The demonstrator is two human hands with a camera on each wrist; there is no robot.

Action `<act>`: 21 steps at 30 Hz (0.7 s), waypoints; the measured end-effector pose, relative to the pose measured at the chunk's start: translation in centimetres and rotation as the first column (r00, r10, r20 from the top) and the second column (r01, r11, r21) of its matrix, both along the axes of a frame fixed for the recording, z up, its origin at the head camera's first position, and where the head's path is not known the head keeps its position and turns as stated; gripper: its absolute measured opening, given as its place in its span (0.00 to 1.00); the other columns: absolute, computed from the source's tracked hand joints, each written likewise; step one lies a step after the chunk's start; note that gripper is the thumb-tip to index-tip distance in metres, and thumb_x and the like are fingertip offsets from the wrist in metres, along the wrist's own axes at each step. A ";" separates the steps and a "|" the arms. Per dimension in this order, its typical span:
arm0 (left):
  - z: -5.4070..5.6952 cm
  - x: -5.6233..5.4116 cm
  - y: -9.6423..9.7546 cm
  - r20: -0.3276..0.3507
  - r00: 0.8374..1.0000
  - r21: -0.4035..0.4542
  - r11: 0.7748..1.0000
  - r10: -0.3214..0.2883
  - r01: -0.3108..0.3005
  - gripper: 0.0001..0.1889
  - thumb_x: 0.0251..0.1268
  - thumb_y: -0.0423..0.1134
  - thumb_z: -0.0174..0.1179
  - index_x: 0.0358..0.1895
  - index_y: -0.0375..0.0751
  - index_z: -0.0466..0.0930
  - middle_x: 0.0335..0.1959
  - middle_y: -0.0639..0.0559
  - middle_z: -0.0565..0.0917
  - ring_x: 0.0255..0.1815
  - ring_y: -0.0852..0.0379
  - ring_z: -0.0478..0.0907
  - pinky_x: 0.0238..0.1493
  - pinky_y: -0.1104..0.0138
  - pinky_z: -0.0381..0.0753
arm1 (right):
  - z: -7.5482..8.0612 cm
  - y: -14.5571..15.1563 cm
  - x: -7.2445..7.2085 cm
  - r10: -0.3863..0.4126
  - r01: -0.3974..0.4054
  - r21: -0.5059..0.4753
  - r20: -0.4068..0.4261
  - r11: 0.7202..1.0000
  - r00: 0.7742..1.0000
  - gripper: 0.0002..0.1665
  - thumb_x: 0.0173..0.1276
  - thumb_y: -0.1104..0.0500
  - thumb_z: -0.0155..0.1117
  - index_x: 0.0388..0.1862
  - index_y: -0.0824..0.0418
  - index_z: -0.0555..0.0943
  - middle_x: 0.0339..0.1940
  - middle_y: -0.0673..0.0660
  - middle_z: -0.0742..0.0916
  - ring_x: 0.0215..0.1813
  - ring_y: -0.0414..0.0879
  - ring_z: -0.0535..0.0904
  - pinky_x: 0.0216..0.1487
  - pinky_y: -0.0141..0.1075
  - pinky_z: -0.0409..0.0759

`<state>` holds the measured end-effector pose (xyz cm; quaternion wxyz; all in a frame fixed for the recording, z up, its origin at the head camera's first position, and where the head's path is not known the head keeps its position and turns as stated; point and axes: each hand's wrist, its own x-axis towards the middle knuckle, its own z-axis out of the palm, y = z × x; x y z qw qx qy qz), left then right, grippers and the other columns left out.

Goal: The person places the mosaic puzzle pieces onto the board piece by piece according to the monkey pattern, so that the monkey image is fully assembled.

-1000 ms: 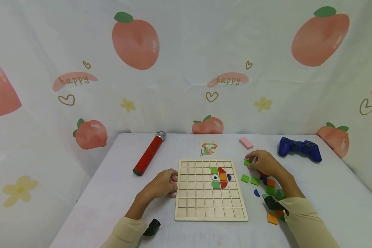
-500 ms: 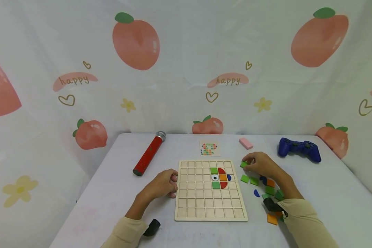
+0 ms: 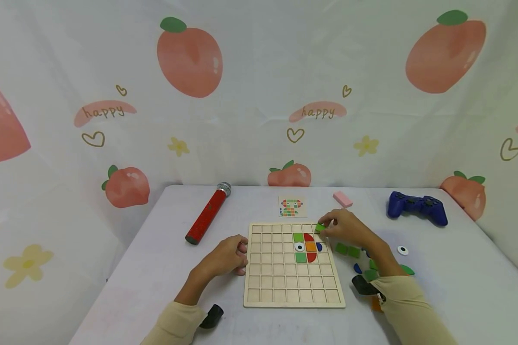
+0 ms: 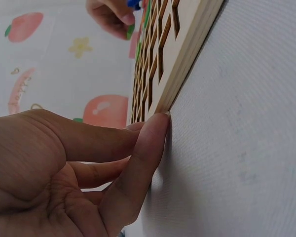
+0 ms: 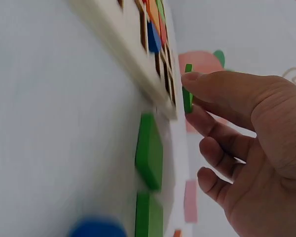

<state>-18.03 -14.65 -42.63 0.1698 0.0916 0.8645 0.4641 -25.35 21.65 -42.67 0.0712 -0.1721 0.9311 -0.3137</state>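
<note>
My right hand (image 3: 347, 227) pinches a green square tile (image 5: 188, 89) between thumb and fingertip, the other fingers loosely bent. In the head view that tile overlaps the top right corner of the wooden grid board (image 3: 265, 282). My left hand (image 3: 226, 255) rests beside the board's left edge, fingertips right at its side. On the board sit a light green tile (image 3: 298, 237), a teal-green tile (image 3: 300, 258), an eye tile (image 3: 300, 247), an orange square (image 3: 311, 246), two red rounded pieces (image 3: 311, 258) and a blue half-round (image 3: 319, 247).
Two green tiles (image 3: 341, 248) lie right of the board, with more loose pieces partly hidden under the right forearm. An eye tile (image 3: 403, 250) lies farther right. Behind are a pattern card (image 3: 292, 206), pink block (image 3: 343, 199), blue game controller (image 3: 416, 207) and red microphone (image 3: 208, 213).
My right hand has picked up the green tile and carried it left to the board's top right corner. An eye tile beyond the forearm has come into sight. The left hand stays put.
</note>
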 end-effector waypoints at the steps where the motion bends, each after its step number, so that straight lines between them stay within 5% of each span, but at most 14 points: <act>1: 0.0 0.0 0.0 0.002 1.000 0.002 1.000 0.000 0.000 0.25 0.66 0.21 0.61 0.67 0.26 0.72 0.49 0.43 0.79 0.39 0.53 0.80 0.38 0.62 0.92 | 0.0 -0.4 0.0 0.002 -0.002 -0.006 0.002 1.000 1.000 0.20 0.66 0.56 0.76 0.54 0.65 0.89 0.43 0.54 0.87 0.43 0.48 0.77 0.41 0.38 0.78; 21: 0.1 0.0 0.1 0.017 1.000 0.008 1.000 0.006 -0.006 0.26 0.65 0.21 0.61 0.67 0.26 0.72 0.49 0.43 0.78 0.40 0.53 0.80 0.37 0.63 0.92 | -0.1 -6.4 0.3 0.130 -0.127 -0.089 0.027 0.988 0.991 0.14 0.68 0.59 0.74 0.52 0.58 0.91 0.46 0.51 0.88 0.52 0.49 0.76 0.53 0.42 0.81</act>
